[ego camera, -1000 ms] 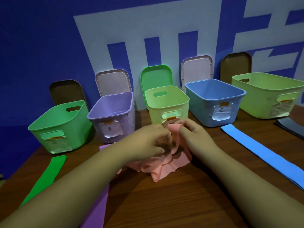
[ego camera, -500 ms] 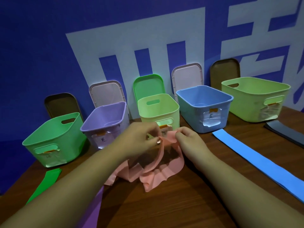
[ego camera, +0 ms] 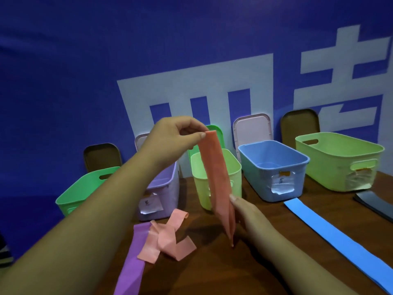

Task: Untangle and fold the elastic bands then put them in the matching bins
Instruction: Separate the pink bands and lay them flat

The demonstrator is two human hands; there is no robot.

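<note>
While hands (ego camera: 176, 135) (ego camera: 247, 211) hold one pink band (ego camera: 217, 177): five bins (ego camera: 85, 188) (ego camera: 165, 188) (ego camera: 197, 182) (ego camera: 265, 165) (ego camera: 340, 158), five lids (ego camera: 102, 156) (ego camera: 140, 139) (ego camera: 219, 134) (ego camera: 252, 128) (ego camera: 299, 124).

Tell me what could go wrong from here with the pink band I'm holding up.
The long salmon-pink elastic band hangs from a fingertip pinch of the left hand, steadied lower by the right hand; it could slip.
No pink bin shows, so it may land in the wrong one.
The crumpled pink elastic band lies on the flat purple elastic band; lifting it may drag that.
</note>
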